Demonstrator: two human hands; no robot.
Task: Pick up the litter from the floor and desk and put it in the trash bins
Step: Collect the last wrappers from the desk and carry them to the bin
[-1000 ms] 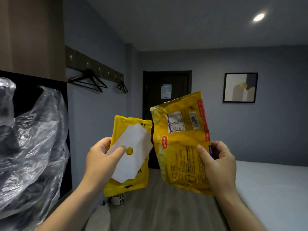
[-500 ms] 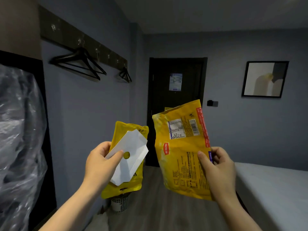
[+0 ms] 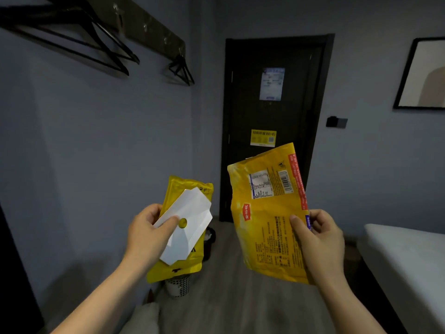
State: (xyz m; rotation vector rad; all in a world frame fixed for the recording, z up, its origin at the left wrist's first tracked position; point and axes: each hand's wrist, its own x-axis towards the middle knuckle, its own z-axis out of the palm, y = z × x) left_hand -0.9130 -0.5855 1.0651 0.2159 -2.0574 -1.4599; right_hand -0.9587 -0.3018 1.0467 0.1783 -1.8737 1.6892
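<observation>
Two yellow wrappers (image 3: pixel 267 218) (image 3: pixel 179 271) (one white card (image 3: pixel 190 220))

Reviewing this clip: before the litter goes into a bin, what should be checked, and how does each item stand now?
1. Left hand grip on small yellow packet and white paper: ok.
2. Right hand grip on large yellow bag: ok.
3. White mesh bin in sight: ok, partly hidden.
4. Litter over a bin: not ok, bin looks farther ahead.
5. Room inside the bin: cannot tell.
</observation>
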